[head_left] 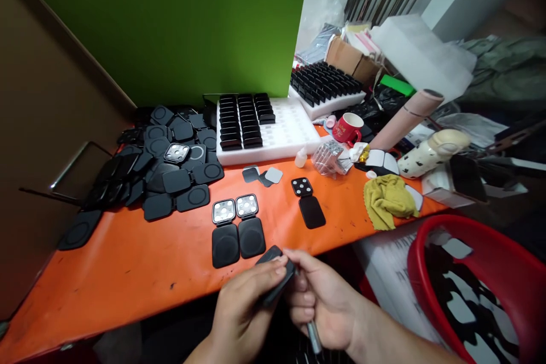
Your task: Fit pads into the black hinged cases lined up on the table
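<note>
Nearby, plenty is crowding the orange tabletop (128,261) around the white foam tray (290,131), whose left part is holding rows of upright black pieces (231,125). A green panel (191,23) is rising behind the tray, and a heap of dark pads (160,176) is sprawling to its left. To the tray's right, a red mug (342,132), a pink tumbler (407,119) and a cream bottle (430,153) are sitting, while a yellow cloth (390,202) is lying nearer the edge. A dropper bottle (301,157) is standing just in front of the tray's right half. Some thin plates (273,176), two unfolded pads (225,244) and a lone unfolded pad (312,212) are resting before the tray, the pair lying between it and the hands. Beyond the tabletop edge, to the tray's right and nearer the wearer, a red tub (416,264) is containing more plates.

Pale lettering is showing on the mug, too small to read.

Well in front of the tray, at the near edge, the left hand (245,301) is gripping a black pad (281,284), thumb pressing across it. The right hand (324,296) is curling its fingers round a metal rod (314,338), thumb and forefinger meeting the pad's far corner. The pad is tilting, its visible edges slanting away towards the tray's right side; fingers are hiding too much for its long axis to be certain.
</note>
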Demonstrator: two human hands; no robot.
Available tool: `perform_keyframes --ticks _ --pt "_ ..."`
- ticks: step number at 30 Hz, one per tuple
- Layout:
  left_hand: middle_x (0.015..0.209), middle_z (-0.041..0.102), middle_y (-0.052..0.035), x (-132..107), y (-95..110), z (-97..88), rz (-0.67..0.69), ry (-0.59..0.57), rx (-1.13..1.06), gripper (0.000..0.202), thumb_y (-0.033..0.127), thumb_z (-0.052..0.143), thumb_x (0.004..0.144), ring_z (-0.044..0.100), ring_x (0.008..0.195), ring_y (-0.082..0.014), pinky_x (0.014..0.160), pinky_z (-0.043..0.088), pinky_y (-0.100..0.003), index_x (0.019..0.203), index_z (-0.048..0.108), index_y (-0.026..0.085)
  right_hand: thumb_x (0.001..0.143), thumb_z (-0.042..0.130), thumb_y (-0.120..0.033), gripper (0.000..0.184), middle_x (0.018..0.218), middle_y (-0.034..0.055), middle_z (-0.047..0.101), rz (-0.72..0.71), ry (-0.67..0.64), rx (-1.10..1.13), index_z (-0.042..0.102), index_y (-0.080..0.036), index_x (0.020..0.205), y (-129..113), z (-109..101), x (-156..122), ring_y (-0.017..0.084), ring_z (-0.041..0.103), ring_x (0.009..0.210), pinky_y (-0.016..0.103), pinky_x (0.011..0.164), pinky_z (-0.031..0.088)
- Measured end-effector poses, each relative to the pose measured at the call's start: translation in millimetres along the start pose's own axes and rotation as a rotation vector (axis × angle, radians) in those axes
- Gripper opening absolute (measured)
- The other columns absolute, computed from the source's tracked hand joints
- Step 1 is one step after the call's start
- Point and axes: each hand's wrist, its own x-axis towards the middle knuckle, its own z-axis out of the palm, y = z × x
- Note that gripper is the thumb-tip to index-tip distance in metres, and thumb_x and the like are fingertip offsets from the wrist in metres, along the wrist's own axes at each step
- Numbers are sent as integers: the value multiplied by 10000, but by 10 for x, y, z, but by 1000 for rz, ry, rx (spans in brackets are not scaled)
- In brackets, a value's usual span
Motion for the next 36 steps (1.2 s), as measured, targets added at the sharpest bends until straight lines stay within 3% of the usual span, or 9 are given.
perform_keyframes --ticks 4,8,11,14,19,23,28,32,36 --pt "1060 643 -50 199 -82 125 -98 -38 -79 316 104 528 796 594 987 -201 865 475 -343 1054 599 272 787 536 -362 288 426 -96 295 -90 19 41 443 -155 609 -117 -142 9 14 223 324 144 342 137" --pt "882 655 -53 568 -231 138 -463 155 -238 193 292 576 777 614 844 -198 763 487 -312 932 594 178 811 509 -433 300 508 -69 374 -327 -27 -149 536 -140 747 -268 -261 26 20 283 378 151 373 189" --pt "848 632 -41 758 -345 112 -522 204 -313 275 355 561 781 611 797 -187 715 486 -305 970 532 158 815 506 -422 319 625 -26 458 -440 -19 -236 562 -108 823 -303 -278 25 37 413 493 163 435 283" --pt "842 621 -35 779 -371 117 -530 185 -339 290 365 542 794 605 776 -175 705 477 -294 991 514 154 831 460 -470 350 616 -21 496 -447 -5 -389 543 -131 855 -275 -270 28 55 448 486 179 445 314" --pt "814 611 -16 657 -250 182 -507 178 -328 255 340 571 778 584 784 -163 719 452 -264 963 532 169 831 412 -527 374 499 -81 412 -398 5 -609 518 -172 883 -266 -222 26 15 207 331 153 348 138" --pt "754 622 -11 577 -160 202 -429 85 -266 186 303 518 819 595 708 -158 669 468 -261 959 564 189 808 494 -412 246 620 -53 448 -368 11 -520 499 -167 825 -305 -165 -19 5 275 391 141 366 121" --pt "954 648 -42 478 -172 173 -278 13 -179 168 237 526 825 605 894 -183 806 470 -293 970 610 226 797 526 -357 195 656 -41 469 -285 -29 -419 493 -166 813 -368 -153 -63 8 323 402 136 361 137" --pt "1053 633 -48 412 -219 167 -198 25 -245 188 181 517 833 587 982 -197 855 472 -337 988 602 246 814 483 -336 193 620 -34 483 -99 -143 -228 518 -147 808 -411 -160 -61 21 354 396 134 355 164" --pt "1065 634 -41 372 -222 200 -127 42 -284 219 138 515 829 584 999 -201 863 478 -363 992 597 258 804 509 -343 193 546 -46 482 -81 -130 -94 529 -151 806 -359 -144 -38 27 358 377 132 360 202"
